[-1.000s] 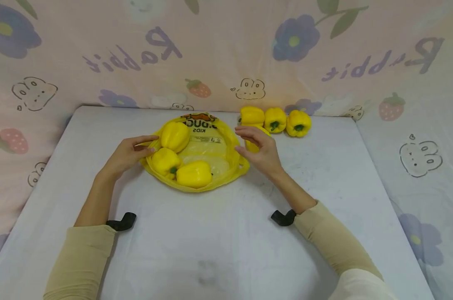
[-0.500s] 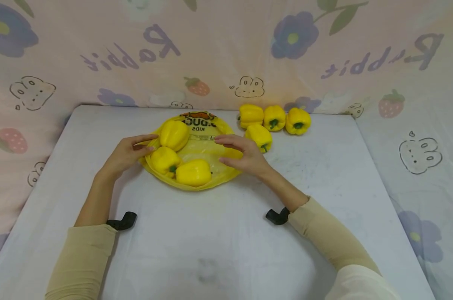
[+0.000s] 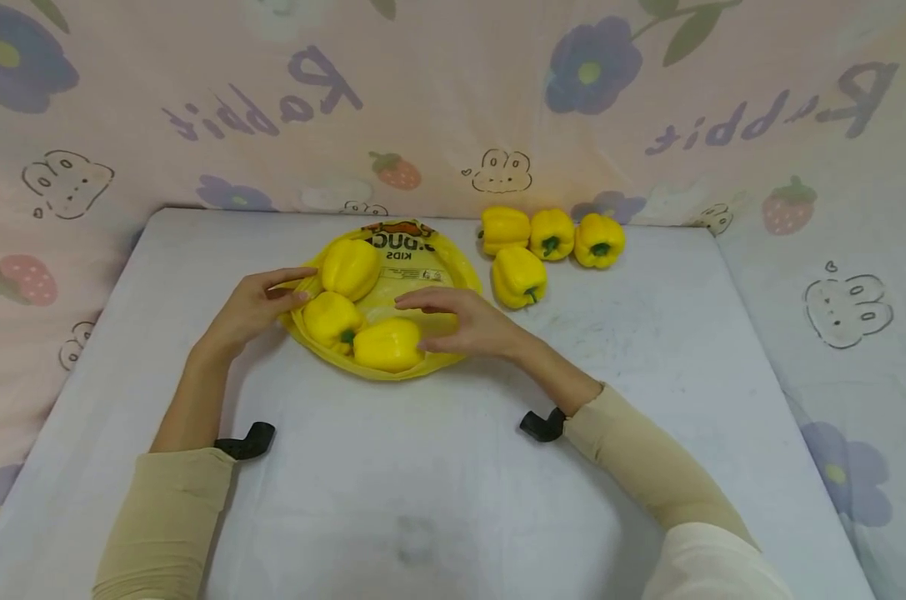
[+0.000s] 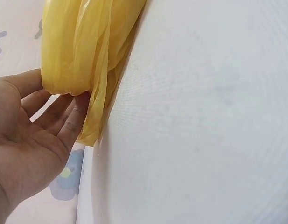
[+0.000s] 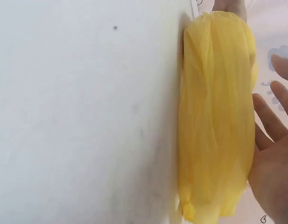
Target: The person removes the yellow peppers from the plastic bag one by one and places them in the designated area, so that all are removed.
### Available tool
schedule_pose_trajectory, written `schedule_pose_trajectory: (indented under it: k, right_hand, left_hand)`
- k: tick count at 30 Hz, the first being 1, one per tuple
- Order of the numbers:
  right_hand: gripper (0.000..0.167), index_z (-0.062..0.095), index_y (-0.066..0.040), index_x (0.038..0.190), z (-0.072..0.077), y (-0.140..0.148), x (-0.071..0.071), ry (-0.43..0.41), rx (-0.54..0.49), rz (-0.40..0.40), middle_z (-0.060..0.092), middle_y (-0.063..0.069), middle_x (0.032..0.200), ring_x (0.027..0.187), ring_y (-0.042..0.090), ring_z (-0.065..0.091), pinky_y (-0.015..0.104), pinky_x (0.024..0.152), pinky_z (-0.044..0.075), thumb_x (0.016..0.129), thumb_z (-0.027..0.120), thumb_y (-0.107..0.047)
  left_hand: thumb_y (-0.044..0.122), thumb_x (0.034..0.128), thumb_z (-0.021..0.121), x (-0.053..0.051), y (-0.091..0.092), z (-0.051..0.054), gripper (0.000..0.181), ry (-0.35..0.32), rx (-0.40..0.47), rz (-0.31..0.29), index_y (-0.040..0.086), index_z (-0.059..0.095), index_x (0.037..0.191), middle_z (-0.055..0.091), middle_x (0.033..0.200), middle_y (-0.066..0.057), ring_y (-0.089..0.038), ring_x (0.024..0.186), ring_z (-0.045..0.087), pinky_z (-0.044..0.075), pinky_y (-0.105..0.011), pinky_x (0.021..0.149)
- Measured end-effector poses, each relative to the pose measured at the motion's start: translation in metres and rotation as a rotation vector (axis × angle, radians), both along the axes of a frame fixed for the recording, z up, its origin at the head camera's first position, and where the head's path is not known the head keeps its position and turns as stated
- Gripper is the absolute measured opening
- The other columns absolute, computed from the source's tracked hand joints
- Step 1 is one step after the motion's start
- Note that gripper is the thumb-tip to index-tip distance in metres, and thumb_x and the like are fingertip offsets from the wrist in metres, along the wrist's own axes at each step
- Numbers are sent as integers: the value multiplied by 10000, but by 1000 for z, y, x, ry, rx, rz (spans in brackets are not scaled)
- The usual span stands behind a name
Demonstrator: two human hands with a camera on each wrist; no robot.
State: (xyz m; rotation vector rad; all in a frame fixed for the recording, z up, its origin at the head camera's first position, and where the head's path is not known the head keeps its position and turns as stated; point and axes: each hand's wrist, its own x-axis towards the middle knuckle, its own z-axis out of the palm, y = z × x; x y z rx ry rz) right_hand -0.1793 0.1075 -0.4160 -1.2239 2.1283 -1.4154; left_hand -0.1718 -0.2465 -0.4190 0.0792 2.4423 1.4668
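A yellow plastic bag [image 3: 463, 262] lies with its mouth spread wide on the table. Inside it are three yellow bell peppers: one at the upper left [image 3: 351, 271], one below it [image 3: 332, 320] and one at the front [image 3: 388, 345]. My left hand [image 3: 253, 307] holds the bag's left rim; in the left wrist view its fingers [image 4: 73, 122] bend against the folded yellow plastic [image 4: 73, 51]. My right hand [image 3: 471, 323] hovers over the bag's right side, fingers apart, nothing held. Its thumb lies close to the front pepper; whether they touch I cannot tell.
Several more yellow bell peppers stand grouped behind and right of the bag, the nearest [image 3: 518, 277] beside its rim. A printed cloth [image 3: 437, 92] hangs along the back edge of the white table [image 3: 392, 492]. Black camera mounts [image 3: 246, 442] jut from both wrists.
My right hand has moved left and slightly toward me, from beside the bag's right rim to over its inside. The left hand has kept its place, and the peppers have not moved.
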Motion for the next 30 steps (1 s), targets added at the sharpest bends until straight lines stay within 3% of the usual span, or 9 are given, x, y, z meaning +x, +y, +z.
schedule_pose_trajectory:
  k: [12,17,24,30]
  right_hand:
    - [649,501,-186,1467,-2,-16,-5,1,202,149,477,-85,1491,1383,47,377,271,1142,279,881,772,-261]
    - [684,480,-232,1483,-4,-18,-4,-30,241,156,461,-94,1500,1388,48,365,276,1146,268,872,781,-283]
    - [688,492,-224,1475,-3,-18,-5,-17,258,154,498,-88,1467,1345,29,403,261,1126,296,859,796,-239]
    - [694,504,-232,1467,-1,-17,-6,18,279,144,537,-81,1394,1279,52,447,280,1106,317,846,807,-294]
  left_hand:
    - [285,999,617,1,1,1,491,8,7,-8,98,524,1444,394,1547,-136,-370,1392,390,344,-535,1101]
    - [275,997,619,2,1,1,475,11,12,-10,91,542,1428,401,1543,-137,-374,1408,365,322,-552,1111]
    - [278,998,618,0,2,1,473,19,0,-10,84,545,1424,402,1540,-151,-386,1401,370,327,-555,1106]
    - [278,999,616,0,1,0,471,6,-13,-4,91,542,1426,394,1545,-147,-374,1405,369,336,-541,1106]
